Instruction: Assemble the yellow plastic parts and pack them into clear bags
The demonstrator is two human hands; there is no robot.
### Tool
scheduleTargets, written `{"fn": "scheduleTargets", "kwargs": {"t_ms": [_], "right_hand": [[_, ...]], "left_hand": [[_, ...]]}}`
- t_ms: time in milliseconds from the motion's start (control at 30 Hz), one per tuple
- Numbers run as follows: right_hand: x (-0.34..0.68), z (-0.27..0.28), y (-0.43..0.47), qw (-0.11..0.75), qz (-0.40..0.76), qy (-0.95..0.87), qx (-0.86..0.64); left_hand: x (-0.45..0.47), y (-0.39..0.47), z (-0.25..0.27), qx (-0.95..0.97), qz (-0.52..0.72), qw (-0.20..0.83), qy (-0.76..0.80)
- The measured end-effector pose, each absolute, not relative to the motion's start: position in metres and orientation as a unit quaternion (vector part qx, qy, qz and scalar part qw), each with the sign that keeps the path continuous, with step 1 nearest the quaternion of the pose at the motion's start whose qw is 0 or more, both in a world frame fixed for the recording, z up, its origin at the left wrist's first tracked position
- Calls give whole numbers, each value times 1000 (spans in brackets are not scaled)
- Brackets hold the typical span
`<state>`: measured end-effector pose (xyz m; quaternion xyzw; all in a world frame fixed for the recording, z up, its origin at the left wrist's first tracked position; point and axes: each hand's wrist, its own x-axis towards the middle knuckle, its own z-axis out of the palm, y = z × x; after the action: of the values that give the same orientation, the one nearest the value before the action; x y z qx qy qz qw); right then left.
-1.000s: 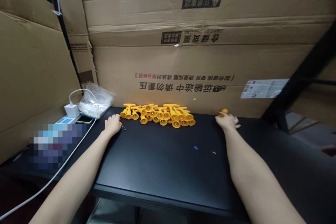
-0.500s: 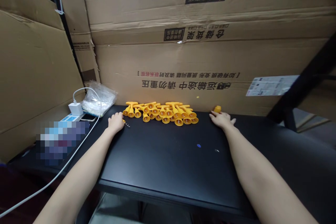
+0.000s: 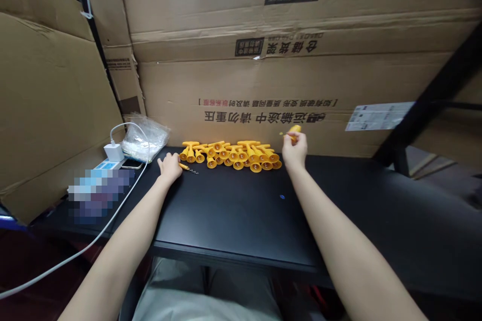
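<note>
My left hand [image 3: 170, 166] is closed at the left end of the pile, low over the table. From its right side sticks a yellow corkscrew [image 3: 184, 166] with a bare metal spiral. My right hand [image 3: 295, 151] is raised at the pile's right end, its fingers closed around a yellow plastic piece [image 3: 295, 129]; the fingers cover part of it. Between the hands lies a row of yellow T-handled corkscrews [image 3: 241, 154], heaped on one another, bell-shaped ends facing me. Metal spirals show inside several bells.
A cardboard sheet [image 3: 233, 80] stands behind the black table [image 3: 233, 220]. At left are a clear plastic bag [image 3: 145, 135], a phone [image 3: 132, 164], a power strip [image 3: 109, 164] with a white charger [image 3: 113, 151], and its cable [image 3: 101, 228]. A small blue bit [image 3: 282, 196] lies in front.
My right hand has moved left and up, lifting the yellow piece off the table. More of the corkscrew shows beside my left hand. The view has shifted slightly.
</note>
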<state>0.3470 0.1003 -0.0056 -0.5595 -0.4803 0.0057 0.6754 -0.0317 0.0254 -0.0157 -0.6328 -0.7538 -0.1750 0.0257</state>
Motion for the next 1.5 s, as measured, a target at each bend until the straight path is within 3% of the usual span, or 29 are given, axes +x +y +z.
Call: {"fn": "scheduleTargets", "kwargs": {"t_ms": [67,200,433,633,1500], "right_hand": [[317,4,94,715,82,-502,-481],[267,5,70,681,178,-581,-408],[241,-6,34,507,66,-771,-381],[240,-1,30,427,-2,-847,-317],[238,-5,29,413,-7,-862,-294]], "left_hand": [[-33,26,-17,-645,-198,38,-737],[-32,28,-18,-666,-262,39,-697],[-28,27,-20,-689,-329,20,-646],[-26,26,-18,-695,-325,7,-641],[-24,22,-14,-693,-296,-5,-658]]}}
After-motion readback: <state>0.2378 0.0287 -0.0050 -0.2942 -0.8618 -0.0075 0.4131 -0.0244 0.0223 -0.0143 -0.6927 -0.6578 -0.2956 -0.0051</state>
